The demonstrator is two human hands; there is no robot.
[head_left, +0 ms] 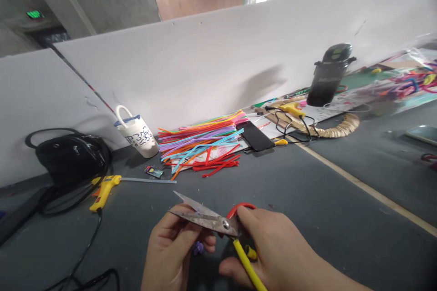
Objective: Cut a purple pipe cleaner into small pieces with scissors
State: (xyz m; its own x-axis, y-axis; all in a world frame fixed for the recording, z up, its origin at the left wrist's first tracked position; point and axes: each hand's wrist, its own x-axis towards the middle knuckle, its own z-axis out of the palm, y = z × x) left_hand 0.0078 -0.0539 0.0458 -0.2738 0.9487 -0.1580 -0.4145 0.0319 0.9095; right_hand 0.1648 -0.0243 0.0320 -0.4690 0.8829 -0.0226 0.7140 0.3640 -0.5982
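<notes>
My right hand (269, 245) is wrapped round the handles of a pair of scissors (218, 223), one handle red and the other yellow. The blades are spread apart and point left, over the fingertips of my left hand (177, 245). Between the fingers of my left hand is a small purple fuzzy piece (198, 248), partly hidden by the fingers. A tiny purple bit also shows between the blades.
Colourful pipe cleaners (201, 138) lie in a pile, with red pieces (218, 163) in front. A yellow glue gun (105, 191), white cup (143, 138) and black bag (73, 154) stand left; a phone (256, 136) and dark bottle (327, 77) are towards the right.
</notes>
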